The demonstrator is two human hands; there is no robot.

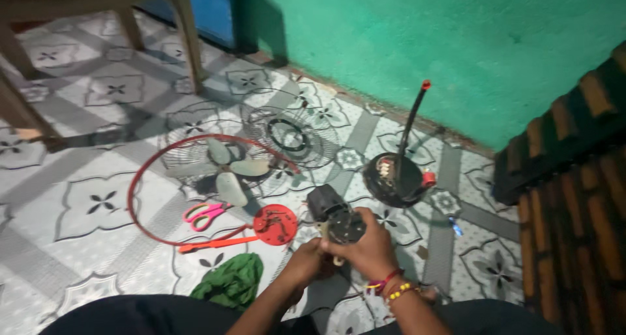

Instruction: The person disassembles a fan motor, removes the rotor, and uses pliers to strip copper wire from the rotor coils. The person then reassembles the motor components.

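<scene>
Patterned floor tiles (98, 204) meet a green wall, with fan parts spread out. Leftmost lies a red ring (140, 178) around a wire guard (189, 146) and grey blades (228, 169); pink scissors (205, 212) and a green cloth (229, 279) sit nearer. At centre, both hands close on the fan motor (336, 218): left hand (305, 260) underneath, right hand (366, 247) wrapped round it. A black housing (394, 177) stands right. Loose parts could roll away if knocked.
</scene>
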